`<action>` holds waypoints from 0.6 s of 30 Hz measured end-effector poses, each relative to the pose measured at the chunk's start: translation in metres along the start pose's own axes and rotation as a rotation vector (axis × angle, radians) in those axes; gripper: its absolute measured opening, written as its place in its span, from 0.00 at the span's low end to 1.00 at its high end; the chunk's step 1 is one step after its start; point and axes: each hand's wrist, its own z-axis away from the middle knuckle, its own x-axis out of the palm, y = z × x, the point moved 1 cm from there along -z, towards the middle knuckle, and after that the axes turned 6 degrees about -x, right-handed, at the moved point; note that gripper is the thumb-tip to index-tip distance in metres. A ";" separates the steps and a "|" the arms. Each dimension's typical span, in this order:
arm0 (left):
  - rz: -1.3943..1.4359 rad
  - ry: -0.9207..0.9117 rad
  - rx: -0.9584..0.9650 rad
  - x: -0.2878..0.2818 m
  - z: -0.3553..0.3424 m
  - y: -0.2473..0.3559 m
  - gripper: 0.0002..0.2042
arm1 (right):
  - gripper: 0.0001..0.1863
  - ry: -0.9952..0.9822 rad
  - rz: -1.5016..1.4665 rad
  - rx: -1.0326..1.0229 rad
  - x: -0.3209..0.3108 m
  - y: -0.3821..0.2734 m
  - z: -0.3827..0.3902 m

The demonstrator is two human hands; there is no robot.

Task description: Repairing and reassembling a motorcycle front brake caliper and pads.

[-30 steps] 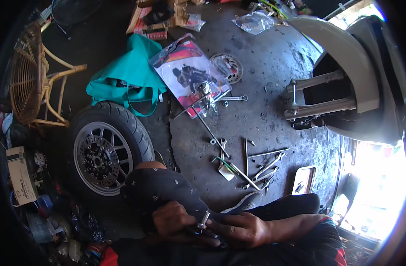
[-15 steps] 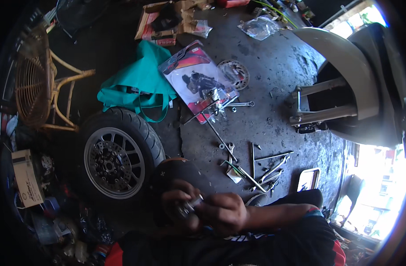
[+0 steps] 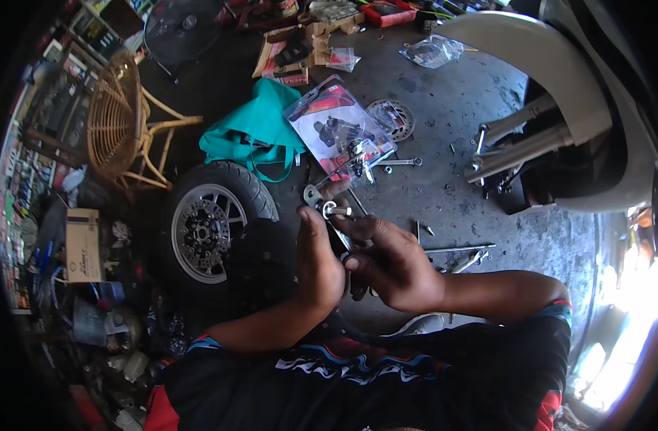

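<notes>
Between my hands is a narrow metal bracket (image 3: 312,194) with a round hole at its far end. A bolt (image 3: 338,210) with a ring-shaped part around it sticks out from its side toward the right. My left hand (image 3: 320,255) is closed around the bracket, thumb along the near side and fingertips showing beyond it. My right hand (image 3: 404,269) grips the lower end with bent fingers; part of that end is hidden behind them. Just beyond my hands, small metal fittings (image 3: 357,159) rest on a clear blister package (image 3: 336,126).
Left of my hands lies a wheel (image 3: 208,233) with a brake disc, below a teal bag (image 3: 253,129). A rattan chair (image 3: 117,133) stands farther left. Spanners (image 3: 469,261) and rods lie on the floor at right. A motorcycle's fork (image 3: 519,147) and fender (image 3: 537,54) are far right.
My hands have moved up and away from my body, bringing the bracket and bolt into plain sight. My left forearm now shows, and the whole view has shifted.
</notes>
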 end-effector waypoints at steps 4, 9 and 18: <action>-0.059 -0.099 0.078 0.034 0.000 -0.019 0.33 | 0.26 0.034 0.162 -0.233 -0.049 -0.005 0.024; -0.302 -0.123 -0.165 0.072 0.009 -0.035 0.30 | 0.25 0.125 0.431 -0.321 -0.098 0.004 0.067; -0.145 -0.356 -0.251 0.118 0.004 -0.064 0.31 | 0.21 0.300 0.386 -0.306 -0.120 0.024 0.117</action>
